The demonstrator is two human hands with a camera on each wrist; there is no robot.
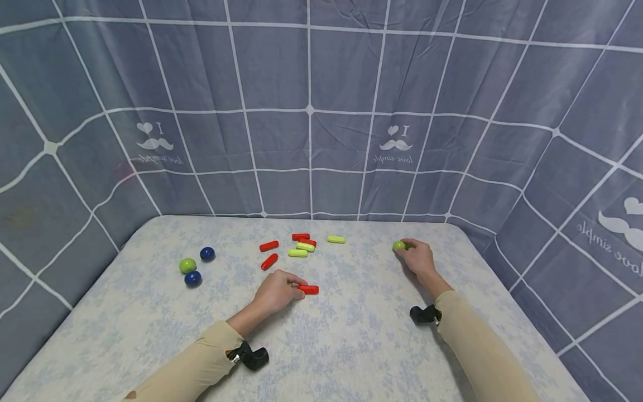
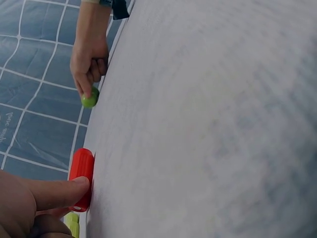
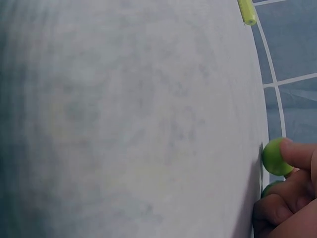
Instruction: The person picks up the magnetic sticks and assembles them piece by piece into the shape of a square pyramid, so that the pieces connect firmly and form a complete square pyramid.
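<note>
1. One red block [image 1: 310, 290] is pinched at one end by the thumb and finger of the left hand [image 1: 277, 292], near the middle of the tabletop [image 1: 361, 346]; whether it touches the surface I cannot tell.
2. The right hand [image 1: 419, 259] pinches a green ball [image 1: 397, 245] near the far edge, toward the far right corner. A second green thing [image 3: 272, 188] shows beneath that hand, too hidden to say if it is gripped too.
3. By my reading, each hand is at the grasping step. Any next move seems to call for a steady pinch: the ball could roll, and the block is held only by its end.
4. Loose red blocks [image 1: 269, 262] and yellow blocks [image 1: 297, 253] lie between the left hand and the far edge, some bunched close. Toward the left edge sit two blue balls [image 1: 207, 254] and another green ball [image 1: 187, 265].
5. Free room spreads between the hands and nearer the person. Behind the far edge hangs a curtain [image 1: 346, 67], likely leaving the right hand little reach beyond.
</note>
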